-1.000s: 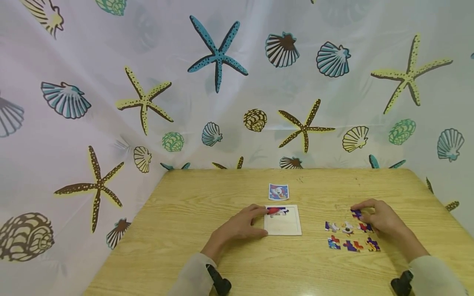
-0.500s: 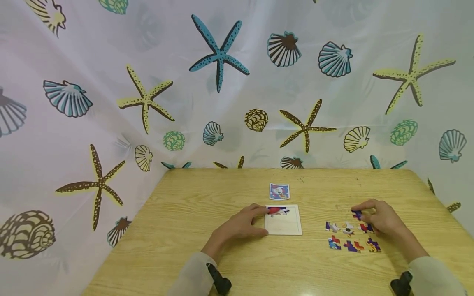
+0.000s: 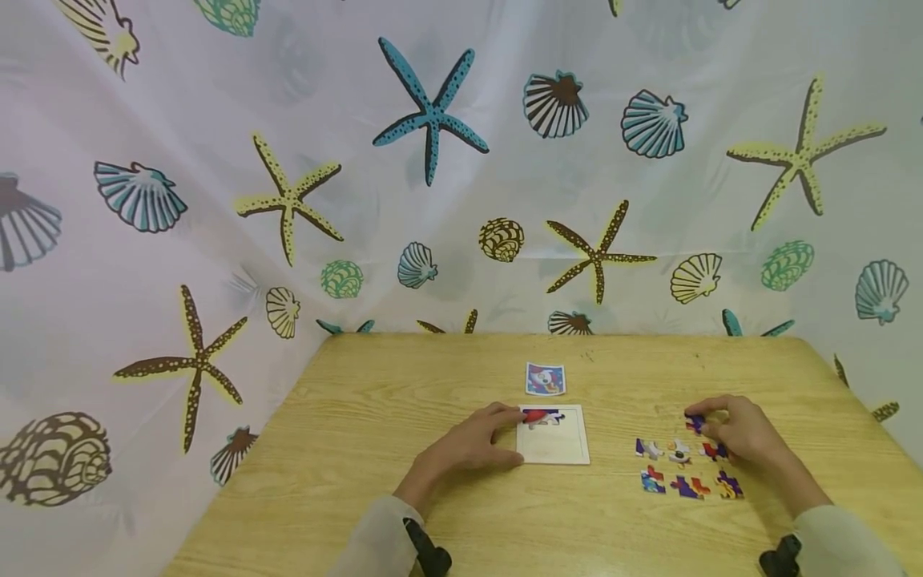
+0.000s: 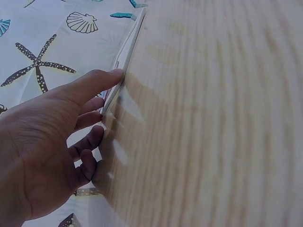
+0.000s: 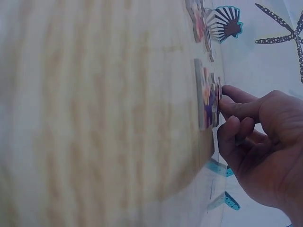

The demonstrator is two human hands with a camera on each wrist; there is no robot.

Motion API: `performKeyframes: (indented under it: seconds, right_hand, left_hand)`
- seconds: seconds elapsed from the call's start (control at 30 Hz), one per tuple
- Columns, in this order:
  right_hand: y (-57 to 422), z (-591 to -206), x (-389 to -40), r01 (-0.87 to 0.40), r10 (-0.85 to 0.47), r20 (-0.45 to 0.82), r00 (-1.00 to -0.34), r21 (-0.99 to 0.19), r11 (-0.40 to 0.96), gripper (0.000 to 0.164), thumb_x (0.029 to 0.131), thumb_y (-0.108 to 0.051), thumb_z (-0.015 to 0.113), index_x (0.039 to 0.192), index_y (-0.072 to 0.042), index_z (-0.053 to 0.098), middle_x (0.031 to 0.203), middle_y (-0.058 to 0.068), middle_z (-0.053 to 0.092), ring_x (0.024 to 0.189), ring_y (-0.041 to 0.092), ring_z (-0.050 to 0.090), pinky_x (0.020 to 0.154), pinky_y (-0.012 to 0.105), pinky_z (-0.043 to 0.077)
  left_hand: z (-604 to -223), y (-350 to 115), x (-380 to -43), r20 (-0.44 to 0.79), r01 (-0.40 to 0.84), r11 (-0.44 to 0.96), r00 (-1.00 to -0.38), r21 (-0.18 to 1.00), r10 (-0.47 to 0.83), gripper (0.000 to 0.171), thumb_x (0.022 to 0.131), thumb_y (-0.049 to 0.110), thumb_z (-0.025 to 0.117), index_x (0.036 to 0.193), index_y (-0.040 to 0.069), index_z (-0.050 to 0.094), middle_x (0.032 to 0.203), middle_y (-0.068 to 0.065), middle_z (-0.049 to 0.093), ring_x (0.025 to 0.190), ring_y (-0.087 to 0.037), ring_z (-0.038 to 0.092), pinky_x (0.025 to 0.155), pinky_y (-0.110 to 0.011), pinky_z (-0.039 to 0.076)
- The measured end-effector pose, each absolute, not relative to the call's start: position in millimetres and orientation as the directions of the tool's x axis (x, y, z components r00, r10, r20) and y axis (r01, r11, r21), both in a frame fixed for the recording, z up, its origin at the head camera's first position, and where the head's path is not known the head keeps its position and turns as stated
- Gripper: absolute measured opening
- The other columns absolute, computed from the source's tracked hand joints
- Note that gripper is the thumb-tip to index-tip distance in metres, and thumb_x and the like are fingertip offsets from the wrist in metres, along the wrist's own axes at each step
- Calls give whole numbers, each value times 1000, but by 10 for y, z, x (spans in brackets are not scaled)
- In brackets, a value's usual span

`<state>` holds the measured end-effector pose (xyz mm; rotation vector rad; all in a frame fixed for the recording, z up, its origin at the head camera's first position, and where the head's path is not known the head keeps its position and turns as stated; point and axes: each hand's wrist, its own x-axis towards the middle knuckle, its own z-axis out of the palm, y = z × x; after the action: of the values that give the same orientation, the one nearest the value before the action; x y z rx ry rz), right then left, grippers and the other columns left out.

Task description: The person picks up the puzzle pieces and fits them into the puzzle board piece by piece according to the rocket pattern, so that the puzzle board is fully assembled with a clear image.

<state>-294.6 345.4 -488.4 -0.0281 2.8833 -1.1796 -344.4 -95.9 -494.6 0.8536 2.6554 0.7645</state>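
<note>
My left hand (image 3: 472, 439) rests at the left edge of a white puzzle board (image 3: 555, 447), thumb at its near corner and forefinger by the joined pieces (image 3: 537, 416) at its top left. In the left wrist view, the thumb of the left hand (image 4: 52, 137) touches the thin board edge (image 4: 124, 56), with the other fingers loosely bent beside it. Over on the right, my right hand (image 3: 743, 433) pinches a purple puzzle piece (image 3: 695, 422) between thumb and forefinger, low at the table. Its other fingers are curled in the right wrist view.
Several loose pieces lie in two rows near the right hand, among them a white one (image 3: 679, 452) and a purple and orange one (image 3: 689, 486). A small picture card (image 3: 546, 380) lies behind the board. A shell-patterned curtain (image 3: 461, 200) borders the wooden table (image 3: 404, 369).
The head view has shifted slightly, moving the scene a little down. Both hands, the board and the pieces keep practically the same places on the table.
</note>
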Motion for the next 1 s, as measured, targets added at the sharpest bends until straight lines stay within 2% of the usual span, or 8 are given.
performKeyframes:
  seconds: [0.43,0.57,0.67,0.73,0.83,0.9,0.97,1.0]
  right_hand:
    - [3366,-4846,-2936,-46,-39,26,-999,-701,711,28,98,2,62,123,0,73,130,36,59,43,15,46,42,31,44]
    - [3311,-4836,-2937,-81,-56,59,-997,-719,690,27,98,1,63,122,0,74,101,28,68,43,14,44,42,30,41]
    - [3267,-4821,-2937,-109,-70,83,-994,-725,680,26,98,1,63,121,-1,75,96,23,70,43,17,44,42,31,41]
    - [3241,-4802,-2934,-139,-87,109,-990,-715,686,25,97,2,64,119,-2,76,107,28,70,53,24,56,47,34,46]
    - [3200,-4777,-2932,-153,-94,122,-988,-719,678,24,97,3,64,117,-2,76,132,32,62,55,27,57,49,36,47]
    - [3176,-4760,-2933,-153,-98,118,-988,-729,667,24,97,3,64,117,-2,76,138,34,58,52,23,55,48,35,47]
    - [3151,-4753,-2939,-132,-86,100,-991,-744,655,23,98,2,64,117,-3,76,138,33,58,42,16,40,43,31,42]
    - [3141,-4749,-2942,-135,-89,102,-991,-742,657,23,98,2,64,117,-2,76,138,33,58,44,15,40,44,31,41]
  left_hand:
    - [-4967,-970,-3448,-74,470,699,-800,538,595,73,91,48,77,155,24,51,155,0,47,139,-22,46,115,-48,40]
    - [-4963,-966,-3438,-79,462,703,-804,541,589,73,92,48,77,156,24,50,156,0,47,140,-22,45,116,-49,39]
    - [-4958,-962,-3431,-80,458,706,-807,540,585,73,92,47,77,156,26,50,156,1,47,142,-23,44,117,-49,38]
    - [-4956,-961,-3427,-72,468,703,-804,536,590,72,92,46,77,156,25,50,156,1,47,141,-23,45,115,-49,40]
    - [-4956,-963,-3422,-65,475,701,-802,532,594,71,93,44,77,156,25,50,156,2,46,142,-22,45,114,-48,40]
    - [-4956,-966,-3420,-62,476,697,-802,536,595,71,93,44,77,156,25,50,156,3,46,142,-21,45,114,-47,41]
    - [-4957,-971,-3417,-64,471,697,-803,540,593,71,93,44,77,156,25,50,156,3,46,142,-20,44,115,-46,40]
    - [-4957,-974,-3416,-63,470,695,-803,545,593,72,93,44,77,156,24,50,156,3,47,141,-20,45,114,-46,40]
